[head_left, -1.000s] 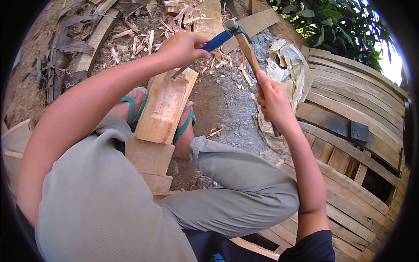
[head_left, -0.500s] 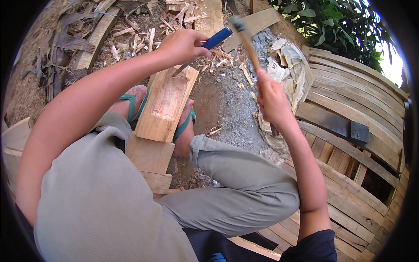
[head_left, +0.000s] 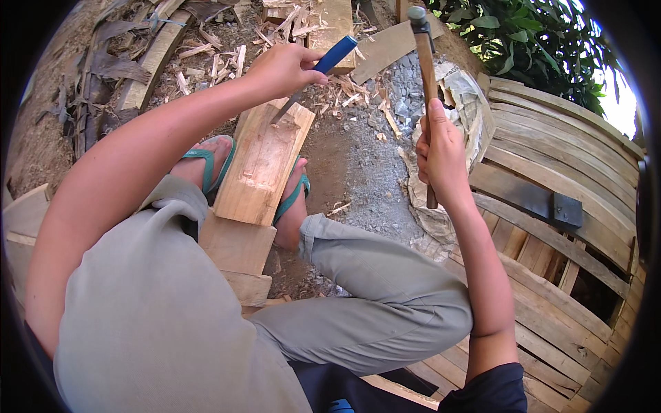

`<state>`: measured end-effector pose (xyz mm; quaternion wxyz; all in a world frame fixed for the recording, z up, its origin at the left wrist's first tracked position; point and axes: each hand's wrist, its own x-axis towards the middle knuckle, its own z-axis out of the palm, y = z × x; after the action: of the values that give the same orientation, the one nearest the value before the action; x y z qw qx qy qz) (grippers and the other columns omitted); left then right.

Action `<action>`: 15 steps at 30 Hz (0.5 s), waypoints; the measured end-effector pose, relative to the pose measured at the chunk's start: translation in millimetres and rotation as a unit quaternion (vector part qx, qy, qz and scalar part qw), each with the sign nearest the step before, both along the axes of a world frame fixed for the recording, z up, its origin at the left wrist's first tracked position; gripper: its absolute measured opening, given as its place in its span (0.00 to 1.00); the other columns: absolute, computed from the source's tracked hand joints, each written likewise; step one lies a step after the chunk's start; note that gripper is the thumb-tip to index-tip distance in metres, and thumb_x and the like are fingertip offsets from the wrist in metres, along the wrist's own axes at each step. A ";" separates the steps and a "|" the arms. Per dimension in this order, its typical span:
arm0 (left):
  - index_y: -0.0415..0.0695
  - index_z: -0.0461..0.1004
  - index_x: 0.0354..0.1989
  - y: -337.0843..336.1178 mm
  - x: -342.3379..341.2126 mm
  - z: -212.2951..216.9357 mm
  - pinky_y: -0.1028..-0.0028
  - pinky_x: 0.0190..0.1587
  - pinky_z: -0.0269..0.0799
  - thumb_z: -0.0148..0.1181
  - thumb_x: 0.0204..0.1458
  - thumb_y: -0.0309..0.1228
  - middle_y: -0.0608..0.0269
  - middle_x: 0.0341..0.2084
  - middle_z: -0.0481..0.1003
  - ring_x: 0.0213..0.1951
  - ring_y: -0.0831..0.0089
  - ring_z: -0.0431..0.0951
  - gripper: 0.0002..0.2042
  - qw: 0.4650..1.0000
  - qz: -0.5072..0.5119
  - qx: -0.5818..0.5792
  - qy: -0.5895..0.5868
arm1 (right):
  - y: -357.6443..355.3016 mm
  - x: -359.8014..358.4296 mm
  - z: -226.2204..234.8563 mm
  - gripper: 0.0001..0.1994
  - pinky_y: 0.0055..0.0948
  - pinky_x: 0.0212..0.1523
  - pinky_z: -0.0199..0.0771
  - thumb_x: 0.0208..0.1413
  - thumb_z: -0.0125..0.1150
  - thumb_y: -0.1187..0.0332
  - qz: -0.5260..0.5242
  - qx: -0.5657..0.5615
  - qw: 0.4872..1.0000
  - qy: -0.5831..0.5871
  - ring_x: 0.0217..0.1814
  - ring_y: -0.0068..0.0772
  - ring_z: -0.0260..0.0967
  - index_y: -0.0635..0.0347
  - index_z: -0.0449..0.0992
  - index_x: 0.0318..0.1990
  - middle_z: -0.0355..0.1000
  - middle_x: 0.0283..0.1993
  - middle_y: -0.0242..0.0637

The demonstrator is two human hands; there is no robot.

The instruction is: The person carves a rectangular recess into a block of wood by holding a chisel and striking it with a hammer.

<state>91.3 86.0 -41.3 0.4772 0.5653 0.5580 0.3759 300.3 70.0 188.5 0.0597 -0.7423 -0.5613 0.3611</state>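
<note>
My left hand (head_left: 289,69) grips a chisel (head_left: 337,54) by its blue handle. The chisel slants, its blade tip against the hollowed upper face of a wooden block (head_left: 251,203). A shallow rectangular recess with rough chips is cut into that face. The block lies between my sandalled feet, on top of other pieces of board (head_left: 237,248). My right hand (head_left: 443,155) is wrapped round the wooden handle of a hammer (head_left: 427,69), which stands nearly upright. The hammer's metal head is up and to the right, apart from the chisel.
Wood chips (head_left: 296,20) and shavings litter the ground at the far side. A crumpled pale sack (head_left: 468,110) lies on grey gravel (head_left: 375,186) to the right. Beyond it is a slatted wooden platform (head_left: 551,144) with a dark metal piece (head_left: 567,209). Leafy plants (head_left: 509,34) hang at the far right.
The hammer has swung up and right, away from the chisel handle. The chisel handle has tipped slightly left, with its tip still on the block.
</note>
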 end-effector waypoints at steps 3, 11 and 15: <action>0.59 0.82 0.55 -0.4 1.5 -1.1 0.65 0.40 0.76 0.73 0.49 0.45 0.62 0.33 0.84 0.34 0.67 0.84 0.23 1.000 0.001 0.004 0.000 | 4.0 -3.0 -1.5 0.25 0.20 0.12 0.44 0.71 0.46 0.40 0.064 -0.077 0.993 -0.065 0.13 0.11 0.46 0.52 0.65 0.32 0.54 0.20 0.20; 0.61 0.83 0.54 -8.8 2.6 11.8 0.64 0.43 0.76 0.73 0.48 0.46 0.63 0.35 0.84 0.38 0.66 0.84 0.22 0.998 -0.059 0.004 0.005 | 6.3 -10.9 9.1 0.25 0.18 0.11 0.41 0.71 0.44 0.40 -0.012 -0.012 1.000 0.012 0.11 0.10 0.42 0.49 0.63 0.30 0.51 0.18 0.18; 0.41 0.73 0.59 -9.2 4.8 24.1 0.67 0.49 0.75 0.65 0.59 0.30 0.54 0.40 0.83 0.43 0.69 0.83 0.20 0.999 -0.034 -0.009 0.003 | 1.0 2.1 -0.7 0.24 0.19 0.12 0.43 0.70 0.47 0.40 0.055 -0.100 0.991 -0.066 0.12 0.11 0.44 0.50 0.65 0.31 0.54 0.20 0.19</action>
<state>96.0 76.8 -17.2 0.4929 0.5810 0.5430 0.3530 302.3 71.0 187.8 -0.0724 -0.7344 -0.5652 0.3687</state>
